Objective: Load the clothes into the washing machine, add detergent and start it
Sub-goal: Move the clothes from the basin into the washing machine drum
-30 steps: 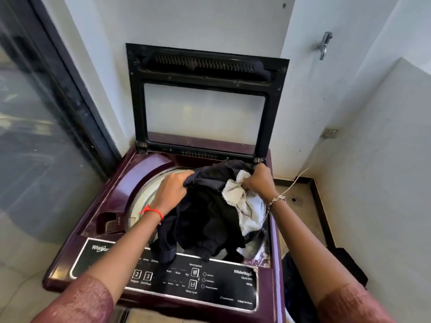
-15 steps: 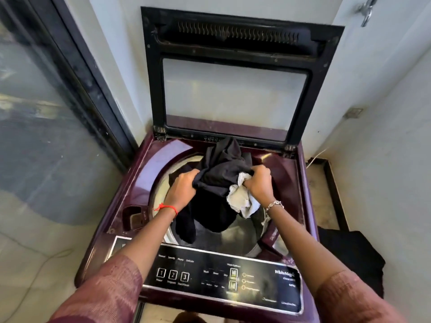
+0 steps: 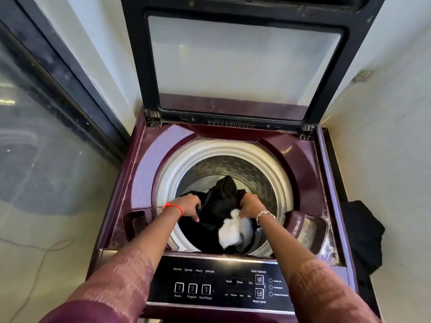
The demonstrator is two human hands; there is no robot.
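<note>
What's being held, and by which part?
Left hand grips the black clothes at their left side; right hand grips their right side plus the white cloth by its top.

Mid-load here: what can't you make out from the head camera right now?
Drum floor, head view: covered by the clothes that the left hand and right hand grip.
Lid top, head view: cut off by the upper edge.
Control panel option labels, head view: too small, blurred.
Dark cloth on the floor, head view: partly behind the washing machine.
</note>
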